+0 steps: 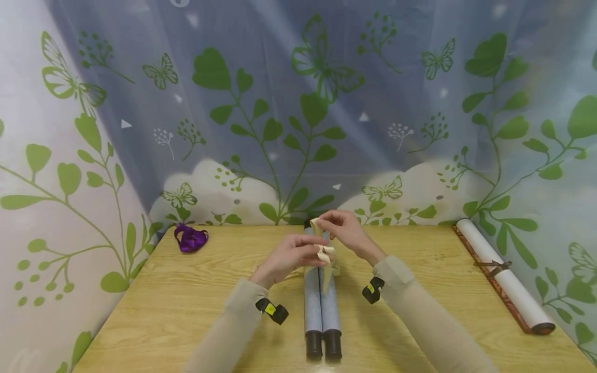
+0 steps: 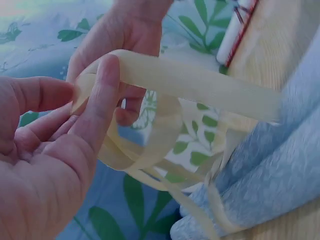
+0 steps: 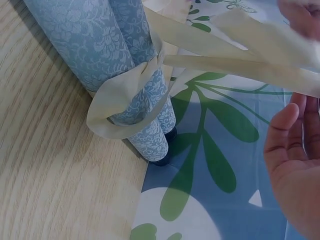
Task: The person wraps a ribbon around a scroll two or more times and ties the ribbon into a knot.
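Two pale blue, flower-patterned scroll rolls point(image 1: 313, 305) with dark end knobs lie side by side on the table, pointing away from me. Around their far part goes a cream ribbon point(image 2: 200, 87), with loose loops and a tail raised above the rolls. My left hand point(image 1: 291, 256) pinches the ribbon between thumb and fingers; in the left wrist view a band of it drapes over a finger. Farther back, my right hand point(image 1: 347, 230) pinches another stretch of ribbon above the rolls' far ends. In the right wrist view, a wide ribbon loop point(image 3: 112, 107) sits slack around the rolls.
A purple bundle of ribbon or cloth point(image 1: 191, 238) lies at the table's back left. Along the right edge lies a white scroll point(image 1: 517, 290) with reddish trim, tied with a dark brown cord point(image 1: 495, 266). Leaf-printed curtains point(image 1: 261, 114) hang behind and beside the wooden table point(image 1: 177, 305).
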### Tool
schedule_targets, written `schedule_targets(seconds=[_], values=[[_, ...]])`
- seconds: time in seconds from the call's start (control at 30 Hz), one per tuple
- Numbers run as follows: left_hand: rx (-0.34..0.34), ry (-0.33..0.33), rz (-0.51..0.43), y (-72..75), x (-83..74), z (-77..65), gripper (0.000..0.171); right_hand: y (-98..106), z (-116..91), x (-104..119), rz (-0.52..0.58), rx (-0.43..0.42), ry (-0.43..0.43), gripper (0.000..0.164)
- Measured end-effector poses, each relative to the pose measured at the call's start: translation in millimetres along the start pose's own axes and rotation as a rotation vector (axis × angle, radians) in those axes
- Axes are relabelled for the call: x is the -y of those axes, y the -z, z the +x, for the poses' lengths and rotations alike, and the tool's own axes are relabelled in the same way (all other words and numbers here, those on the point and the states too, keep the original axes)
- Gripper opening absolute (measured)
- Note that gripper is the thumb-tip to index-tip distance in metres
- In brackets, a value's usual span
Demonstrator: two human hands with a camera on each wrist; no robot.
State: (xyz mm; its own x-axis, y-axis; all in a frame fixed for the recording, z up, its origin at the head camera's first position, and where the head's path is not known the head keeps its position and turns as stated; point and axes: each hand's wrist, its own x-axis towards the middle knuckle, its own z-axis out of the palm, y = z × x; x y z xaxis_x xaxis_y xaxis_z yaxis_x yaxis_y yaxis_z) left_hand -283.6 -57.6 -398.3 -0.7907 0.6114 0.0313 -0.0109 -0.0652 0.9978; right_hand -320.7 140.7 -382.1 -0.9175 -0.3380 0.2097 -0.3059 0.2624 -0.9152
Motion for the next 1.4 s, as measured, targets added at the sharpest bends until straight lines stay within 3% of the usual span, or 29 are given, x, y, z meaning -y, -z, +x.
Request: schedule_targets(seconds=[0.07,0.13,0.23,0.33,0.4,0.57,0.83,1.0,1.2,1.3,1.4], values=[[0.052,-0.002,0.032,-1.4,2.1,-0.7,0.04,0.3,-0.1,-0.3,0.001,0.001,-0.005,0.025],[0.113,0.004,0.125,-3.3,4.1,-2.0,0.044,0.6,-0.1,-0.9,0.007,0.006,-0.007,0.025],[0.145,-0.029,0.457,-7.3,6.0,-3.7,0.044,0.6,-0.2,-1.7,0.019,0.012,-0.004,0.024],[0.085,-0.075,0.743,-9.7,5.8,-4.1,0.038,0.4,-0.5,-1.7,0.022,0.014,-0.006,0.024],[0.033,-0.098,0.825,-9.3,4.5,-4.2,0.034,0.3,-0.8,-1.4,0.019,0.017,-0.004,0.024],[-0.082,-0.114,0.77,-3.3,-0.9,-6.0,0.028,0.7,-1.0,-2.7,0.018,0.025,0.002,0.027],[-0.337,-0.168,0.743,6.2,-5.1,-3.5,0.021,1.8,-1.2,-1.8,0.064,0.049,0.005,0.028],[-0.503,-0.259,0.778,5.5,-6.2,3.2,0.016,0.9,0.4,-1.1,0.084,0.073,0.015,0.03],[-0.586,-0.372,0.913,4.3,-4.8,10.2,0.027,-2.5,-0.5,0.2,0.086,0.093,0.007,0.029],[-0.622,-0.404,0.979,3.4,-2.8,12.6,0.021,-4.4,-2.3,-2.2,0.061,0.094,0.0,0.03],[-0.672,-0.415,0.986,3.2,-2.4,13.2,0.015,-4.8,-4.1,-7.7,-0.003,0.084,0.005,0.036]])
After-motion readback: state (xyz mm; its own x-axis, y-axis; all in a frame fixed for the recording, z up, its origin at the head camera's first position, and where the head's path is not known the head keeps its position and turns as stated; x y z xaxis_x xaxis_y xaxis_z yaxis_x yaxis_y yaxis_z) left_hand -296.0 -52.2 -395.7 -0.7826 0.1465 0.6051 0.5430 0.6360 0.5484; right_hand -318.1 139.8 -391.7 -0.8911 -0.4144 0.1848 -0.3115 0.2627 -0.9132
